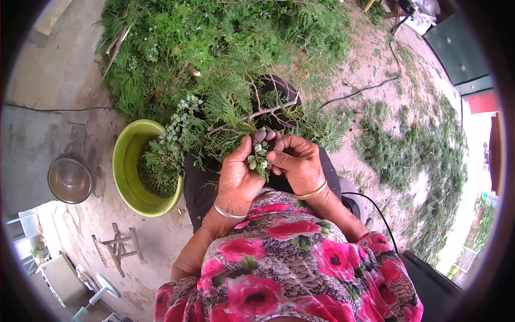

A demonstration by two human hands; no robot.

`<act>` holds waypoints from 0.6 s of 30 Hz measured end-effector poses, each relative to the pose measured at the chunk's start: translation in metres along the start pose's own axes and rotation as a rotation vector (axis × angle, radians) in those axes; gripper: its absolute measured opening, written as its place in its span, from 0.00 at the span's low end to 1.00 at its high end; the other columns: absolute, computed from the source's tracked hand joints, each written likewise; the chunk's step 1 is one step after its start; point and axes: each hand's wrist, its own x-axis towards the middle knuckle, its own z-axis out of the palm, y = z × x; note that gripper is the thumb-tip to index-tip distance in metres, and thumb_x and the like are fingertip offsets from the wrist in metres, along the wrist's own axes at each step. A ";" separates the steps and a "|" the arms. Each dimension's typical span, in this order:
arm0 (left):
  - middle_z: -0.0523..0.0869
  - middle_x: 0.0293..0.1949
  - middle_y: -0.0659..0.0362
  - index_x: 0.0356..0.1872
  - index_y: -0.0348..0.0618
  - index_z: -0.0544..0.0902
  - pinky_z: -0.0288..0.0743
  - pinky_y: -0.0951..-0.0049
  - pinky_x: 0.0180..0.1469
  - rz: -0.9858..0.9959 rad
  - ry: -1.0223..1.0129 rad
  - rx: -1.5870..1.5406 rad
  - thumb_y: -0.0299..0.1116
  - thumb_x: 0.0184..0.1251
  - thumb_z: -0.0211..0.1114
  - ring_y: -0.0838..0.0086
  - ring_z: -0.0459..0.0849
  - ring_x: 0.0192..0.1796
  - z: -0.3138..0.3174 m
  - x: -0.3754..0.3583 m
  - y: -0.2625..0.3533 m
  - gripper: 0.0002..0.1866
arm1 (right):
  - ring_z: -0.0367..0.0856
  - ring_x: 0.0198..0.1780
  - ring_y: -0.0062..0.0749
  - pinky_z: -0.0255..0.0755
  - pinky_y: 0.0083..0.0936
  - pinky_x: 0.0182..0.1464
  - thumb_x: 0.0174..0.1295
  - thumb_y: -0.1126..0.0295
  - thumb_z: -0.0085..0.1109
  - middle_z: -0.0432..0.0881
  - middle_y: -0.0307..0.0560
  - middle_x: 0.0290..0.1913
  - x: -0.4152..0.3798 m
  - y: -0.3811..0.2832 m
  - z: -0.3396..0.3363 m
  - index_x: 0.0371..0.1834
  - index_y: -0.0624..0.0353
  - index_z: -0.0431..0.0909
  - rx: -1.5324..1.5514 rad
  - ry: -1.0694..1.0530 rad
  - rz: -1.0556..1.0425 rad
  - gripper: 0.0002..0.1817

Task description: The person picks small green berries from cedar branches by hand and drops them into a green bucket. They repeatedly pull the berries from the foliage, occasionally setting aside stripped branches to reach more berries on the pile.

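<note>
A small green sprig with pale round seed cones (258, 160) is between my two hands, above my lap. My left hand (240, 174), with a silver bangle at the wrist, has its fingers curled round the sprig. My right hand (296, 162), with a gold bangle, pinches at the sprig's right side. Just beyond my fingers a larger branch (263, 111) with leafy twigs lies across my legs. Its cone-laden part (179, 126) hangs over the rim of a yellow-green tub (122, 174), which holds many small green cones (155, 180).
A big heap of cut green branches (214, 43) lies ahead. More greenery (418, 161) is spread on the ground at the right. A steel bowl (70, 181) and a small wooden stool (118, 248) stand at the left. A black cable (365, 91) crosses the ground.
</note>
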 end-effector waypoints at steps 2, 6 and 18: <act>0.81 0.52 0.47 0.46 0.33 0.79 0.69 0.53 0.65 0.000 -0.042 -0.072 0.36 0.70 0.57 0.55 0.72 0.63 0.001 0.002 0.001 0.15 | 0.75 0.23 0.20 0.67 0.16 0.25 0.57 0.82 0.62 0.79 0.42 0.25 -0.003 0.000 -0.003 0.29 0.64 0.75 0.203 -0.010 0.027 0.05; 0.82 0.52 0.45 0.45 0.31 0.79 0.64 0.54 0.69 -0.057 -0.093 -0.221 0.35 0.70 0.58 0.54 0.72 0.64 0.012 0.001 0.007 0.14 | 0.79 0.25 0.26 0.71 0.18 0.26 0.57 0.83 0.61 0.81 0.46 0.30 -0.014 -0.011 -0.010 0.41 0.65 0.76 0.297 -0.050 0.130 0.09; 0.79 0.55 0.44 0.48 0.30 0.78 0.61 0.51 0.71 0.036 -0.010 -0.006 0.36 0.69 0.58 0.51 0.70 0.66 0.005 0.003 -0.002 0.16 | 0.70 0.25 0.14 0.66 0.17 0.27 0.50 0.76 0.70 0.78 0.37 0.23 -0.007 -0.003 0.011 0.26 0.67 0.79 -0.566 0.057 -0.154 0.08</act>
